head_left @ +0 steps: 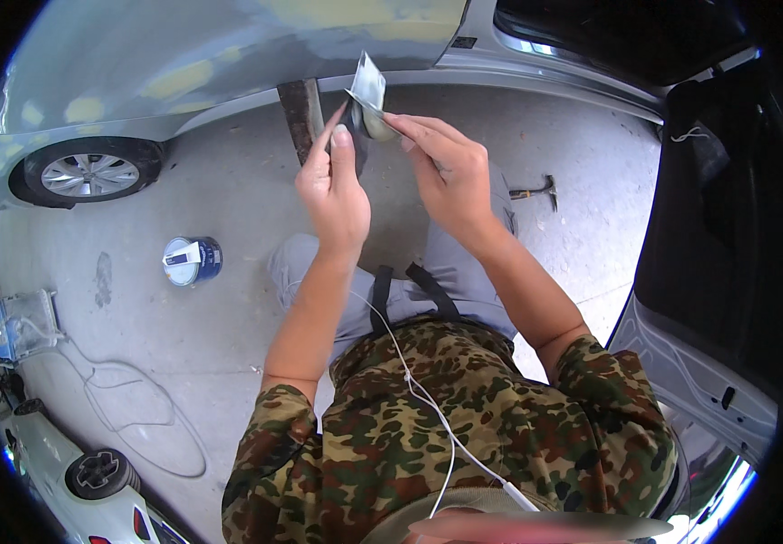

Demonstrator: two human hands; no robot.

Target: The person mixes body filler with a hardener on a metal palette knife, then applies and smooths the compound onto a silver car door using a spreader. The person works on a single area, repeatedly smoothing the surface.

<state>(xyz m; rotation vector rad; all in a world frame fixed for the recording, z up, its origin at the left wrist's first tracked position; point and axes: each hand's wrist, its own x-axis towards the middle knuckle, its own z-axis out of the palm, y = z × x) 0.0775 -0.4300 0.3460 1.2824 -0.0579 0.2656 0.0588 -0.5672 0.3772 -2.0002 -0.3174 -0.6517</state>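
My left hand (334, 195) is closed round a dark putty knife, whose pale, wide metal blade (369, 80) points up and away from me. My right hand (450, 172) pinches a thin flat spreader (395, 127), seen nearly edge-on, between thumb and fingers. The spreader crosses the blade and appears to touch it. A lump of pale yellowish putty (377, 126) sits between the two tools. Both hands are raised close together in front of the car's side panel (255, 68), which is grey with yellowish filled patches.
A blue-and-white can (194, 261) stands on the floor to the left, with a hammer (541, 192) lying to the right. A dark beam (301, 118) juts out below the panel. At right hangs an open car door (718, 236). A hose (174, 422) curls at lower left near another car (74, 476).
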